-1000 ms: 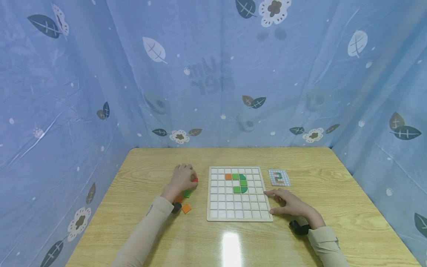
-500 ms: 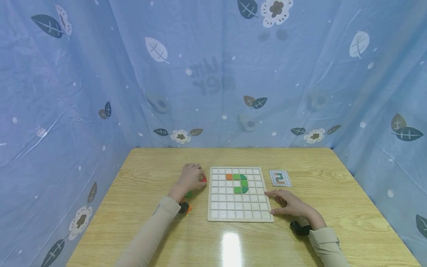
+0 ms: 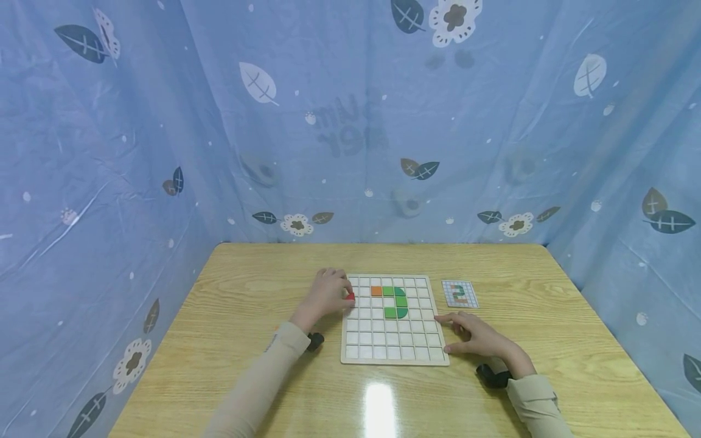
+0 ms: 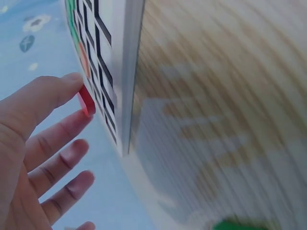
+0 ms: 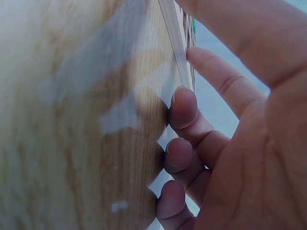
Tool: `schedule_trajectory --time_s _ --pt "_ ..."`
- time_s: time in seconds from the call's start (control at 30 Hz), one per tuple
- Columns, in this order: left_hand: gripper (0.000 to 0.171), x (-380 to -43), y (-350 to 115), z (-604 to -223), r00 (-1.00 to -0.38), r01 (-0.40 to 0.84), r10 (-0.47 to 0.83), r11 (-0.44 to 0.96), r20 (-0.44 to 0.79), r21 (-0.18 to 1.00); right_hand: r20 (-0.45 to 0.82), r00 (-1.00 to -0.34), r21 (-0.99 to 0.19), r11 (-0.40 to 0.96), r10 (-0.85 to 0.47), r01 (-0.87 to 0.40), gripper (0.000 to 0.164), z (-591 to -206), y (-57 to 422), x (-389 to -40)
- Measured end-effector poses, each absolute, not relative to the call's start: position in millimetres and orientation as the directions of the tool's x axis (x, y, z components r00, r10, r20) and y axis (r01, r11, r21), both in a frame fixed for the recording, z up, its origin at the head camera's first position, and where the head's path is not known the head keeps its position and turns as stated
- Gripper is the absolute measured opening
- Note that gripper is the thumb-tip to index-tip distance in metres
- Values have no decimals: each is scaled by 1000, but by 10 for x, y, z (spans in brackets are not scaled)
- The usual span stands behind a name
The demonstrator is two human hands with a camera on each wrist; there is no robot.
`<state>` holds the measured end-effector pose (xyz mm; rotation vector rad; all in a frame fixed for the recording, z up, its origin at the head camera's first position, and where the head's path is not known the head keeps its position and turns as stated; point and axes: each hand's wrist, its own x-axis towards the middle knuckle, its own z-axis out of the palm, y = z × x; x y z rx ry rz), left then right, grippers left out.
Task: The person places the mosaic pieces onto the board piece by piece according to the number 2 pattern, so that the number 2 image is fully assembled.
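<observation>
Thumb and index finger of my left hand (image 3: 327, 293) pinch a red tile (image 3: 350, 297), close over the left edge of a white gridded board (image 3: 394, 339). In the left wrist view the red tile (image 4: 87, 100) is held on edge, the other fingers spread. On the board lie an orange square tile (image 3: 376, 291) and several green tiles (image 3: 401, 302), some with a rounded corner, making a hook shape. My right hand (image 3: 475, 336) rests at the board's right edge, index fingertip and thumb apart and touching it; its other fingers bend loosely near the tabletop.
A small card (image 3: 460, 294) with a printed grid and a coloured figure like a 2 lies right of the board. One loose green tile (image 4: 242, 225) shows on the wooden table (image 3: 274, 274) in the left wrist view. Patterned blue curtains (image 3: 350, 121) surround the table.
My left hand has moved right with the red tile, from beside the loose tiles to over the board's left edge. The forearm now covers most loose tiles. My right hand stays put.
</observation>
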<state>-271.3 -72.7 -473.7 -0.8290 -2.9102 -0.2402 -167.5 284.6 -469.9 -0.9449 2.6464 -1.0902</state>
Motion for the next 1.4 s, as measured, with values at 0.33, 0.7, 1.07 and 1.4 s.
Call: schedule_trajectory --time_s 0.33,0.7,1.07,1.4 --pt "18 -2643 -529 -4679 -816 578 559 796 148 177 97 -798 -669 555 -595 -495 57 -4695 2848 -1686" --pt "21 -2629 -326 -4715 -806 592 582 797 109 119 100 -800 -665 559 -591 -496 57 -4698 2844 -1677" --pt "21 -2632 -219 -4771 -802 598 589 784 104 166 85 -802 -673 559 -591 -484 57 -4681 2830 -1683" --pt "23 -2608 -191 -4794 -790 613 604 777 103 146 81 -816 -647 592 -573 -480 61 -4969 2937 -1787"
